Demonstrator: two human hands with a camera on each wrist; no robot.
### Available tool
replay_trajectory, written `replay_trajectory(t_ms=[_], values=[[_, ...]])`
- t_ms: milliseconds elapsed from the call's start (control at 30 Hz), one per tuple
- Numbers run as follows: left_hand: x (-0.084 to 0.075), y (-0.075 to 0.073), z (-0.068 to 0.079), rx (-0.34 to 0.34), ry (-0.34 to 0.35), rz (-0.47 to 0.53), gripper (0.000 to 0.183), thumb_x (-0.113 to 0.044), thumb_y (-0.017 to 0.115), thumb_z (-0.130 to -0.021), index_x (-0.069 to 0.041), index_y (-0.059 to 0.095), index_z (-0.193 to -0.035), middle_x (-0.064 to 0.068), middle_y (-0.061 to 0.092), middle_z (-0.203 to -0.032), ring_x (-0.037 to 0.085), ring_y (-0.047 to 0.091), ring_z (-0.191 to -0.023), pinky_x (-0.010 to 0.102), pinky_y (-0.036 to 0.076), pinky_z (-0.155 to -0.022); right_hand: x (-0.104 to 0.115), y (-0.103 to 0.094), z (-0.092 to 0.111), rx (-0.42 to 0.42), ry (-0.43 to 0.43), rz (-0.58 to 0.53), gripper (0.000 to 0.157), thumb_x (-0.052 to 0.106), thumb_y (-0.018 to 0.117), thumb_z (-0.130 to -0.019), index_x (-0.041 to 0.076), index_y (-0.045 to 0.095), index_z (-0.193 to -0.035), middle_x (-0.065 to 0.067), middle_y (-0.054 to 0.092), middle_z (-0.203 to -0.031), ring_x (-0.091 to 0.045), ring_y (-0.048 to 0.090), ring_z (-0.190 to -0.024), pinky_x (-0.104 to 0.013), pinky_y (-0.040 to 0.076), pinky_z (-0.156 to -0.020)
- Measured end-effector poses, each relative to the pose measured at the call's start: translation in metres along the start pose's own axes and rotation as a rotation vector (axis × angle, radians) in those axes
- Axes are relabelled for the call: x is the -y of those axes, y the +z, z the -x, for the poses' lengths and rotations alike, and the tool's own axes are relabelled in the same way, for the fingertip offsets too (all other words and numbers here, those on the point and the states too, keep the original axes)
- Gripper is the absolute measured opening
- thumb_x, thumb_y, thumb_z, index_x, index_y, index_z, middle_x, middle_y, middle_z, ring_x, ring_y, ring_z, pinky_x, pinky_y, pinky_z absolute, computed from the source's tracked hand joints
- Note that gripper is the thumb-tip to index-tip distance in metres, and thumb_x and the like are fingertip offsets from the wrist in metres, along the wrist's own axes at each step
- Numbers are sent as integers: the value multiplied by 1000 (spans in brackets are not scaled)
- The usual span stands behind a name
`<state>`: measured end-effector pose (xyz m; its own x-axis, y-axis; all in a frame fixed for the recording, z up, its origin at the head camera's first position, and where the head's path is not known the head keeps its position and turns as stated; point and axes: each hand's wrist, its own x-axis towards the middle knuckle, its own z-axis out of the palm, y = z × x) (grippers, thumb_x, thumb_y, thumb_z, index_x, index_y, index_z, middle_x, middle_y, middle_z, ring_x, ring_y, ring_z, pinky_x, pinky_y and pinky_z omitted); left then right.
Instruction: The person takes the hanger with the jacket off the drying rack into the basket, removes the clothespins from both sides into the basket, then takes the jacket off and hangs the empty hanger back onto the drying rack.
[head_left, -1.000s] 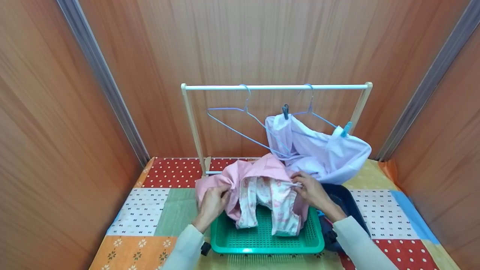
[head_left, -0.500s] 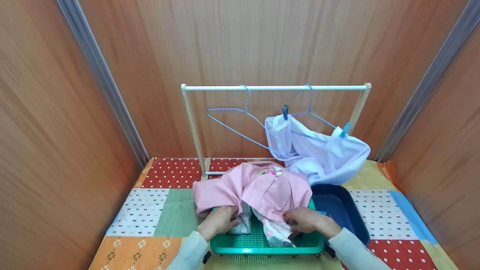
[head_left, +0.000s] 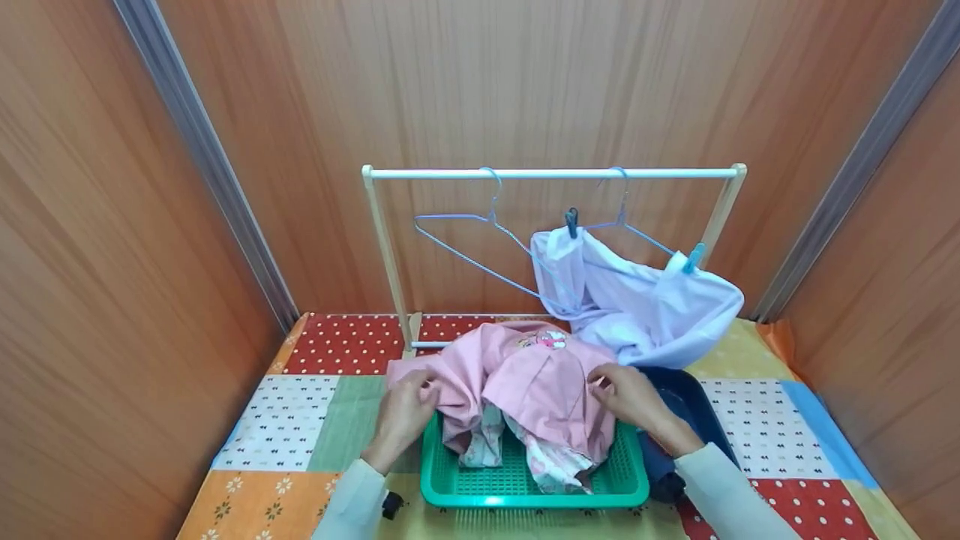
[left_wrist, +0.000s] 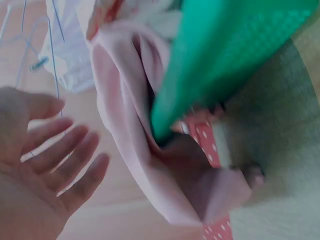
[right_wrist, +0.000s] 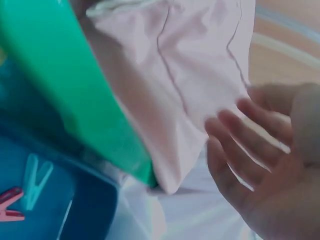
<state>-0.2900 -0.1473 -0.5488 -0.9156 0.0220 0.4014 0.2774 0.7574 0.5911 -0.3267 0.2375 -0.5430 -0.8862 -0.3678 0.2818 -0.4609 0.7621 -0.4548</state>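
Note:
A pink garment (head_left: pixel 540 375) with a small cartoon print lies heaped in the green basket (head_left: pixel 534 501). White patterned cloth (head_left: pixel 553 466) shows from under its near edge. My left hand (head_left: pixel 409 409) is over the garment's left side; in the left wrist view its fingers (left_wrist: pixel 80 145) are loosely spread and apart from the fabric. On the other side, my right hand (head_left: pixel 628 396) hovers by the garment's right edge. Its fingers (right_wrist: pixel 245 145) are relaxed in the right wrist view, very near the pink cloth (right_wrist: pixel 185 75); whether they touch it I cannot tell.
Behind stands a rack (head_left: pixel 555 174) with a bare blue hanger (head_left: pixel 457 255). A pale lavender garment (head_left: pixel 645 307) hangs on another hanger by a dark clothespin (head_left: pixel 572 223) and a blue clothespin (head_left: pixel 694 257). A navy tray (head_left: pixel 686 397) holds clothespins (right_wrist: pixel 36 180).
The pink garment's front has been brought down over the patterned cloth. Both hands have let go of it, dropped toward the basket's front, then risen and spread outward.

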Motion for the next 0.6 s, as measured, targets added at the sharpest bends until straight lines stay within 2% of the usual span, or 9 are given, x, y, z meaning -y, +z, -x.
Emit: replay_trajectory(t_ms=[67, 167, 233, 333, 467, 533, 600], values=[[10, -3, -4, -62, -70, 29, 31, -12, 71, -88, -3, 67, -117, 16, 68, -118, 33, 64, -111, 50, 51, -94, -9, -2, -5, -71, 45, 2, 19, 15, 68, -91, 9, 69, -109, -10, 71, -105, -27, 68, -90, -45, 54, -76], [27, -5, -10, -63, -197, 77, 42, -14, 70, -89, 1, 59, -127, 22, 59, -131, 40, 55, -123, 56, 43, -104, -23, -4, -14, -103, 112, -13, 30, 18, 67, -92, 5, 65, -119, -17, 66, -116, -34, 66, -94, -50, 53, -79], [37, -5, -12, -20, -280, 121, 53, -18, 69, -89, 2, 51, -136, 24, 51, -140, 42, 48, -130, 57, 38, -108, -34, -5, -21, -80, 173, -47, 37, 21, 65, -94, 2, 60, -126, -21, 61, -124, -37, 64, -100, -51, 52, -83], [49, -5, -15, 65, -400, 183, 72, -28, 68, -91, 0, 35, -148, 26, 32, -154, 44, 33, -141, 61, 28, -114, -47, -6, -29, -11, 289, -164, 45, 23, 59, -98, -2, 53, -135, -26, 56, -134, -41, 61, -112, -50, 52, -88], [62, -1, -17, 158, -538, 288, 91, -42, 66, -90, -5, 15, -156, 24, 15, -161, 44, 20, -146, 64, 19, -116, -60, -1, -35, 64, 409, -285, 51, 25, 53, -100, -6, 46, -140, -29, 54, -137, -43, 56, -122, -46, 52, -92], [67, 0, -17, 188, -605, 352, 96, -48, 65, -90, -8, 8, -157, 22, 13, -161, 43, 21, -145, 65, 18, -116, -63, 2, -36, 96, 441, -302, 53, 28, 52, -101, -7, 44, -140, -31, 53, -137, -43, 54, -124, -47, 50, -96], [71, 1, -16, 199, -650, 411, 99, -51, 64, -90, -11, 4, -157, 22, 18, -160, 42, 33, -141, 67, 19, -115, -65, 5, -37, 127, 465, -314, 57, 32, 51, -101, -7, 43, -141, -32, 51, -138, -44, 52, -126, -49, 48, -99]])
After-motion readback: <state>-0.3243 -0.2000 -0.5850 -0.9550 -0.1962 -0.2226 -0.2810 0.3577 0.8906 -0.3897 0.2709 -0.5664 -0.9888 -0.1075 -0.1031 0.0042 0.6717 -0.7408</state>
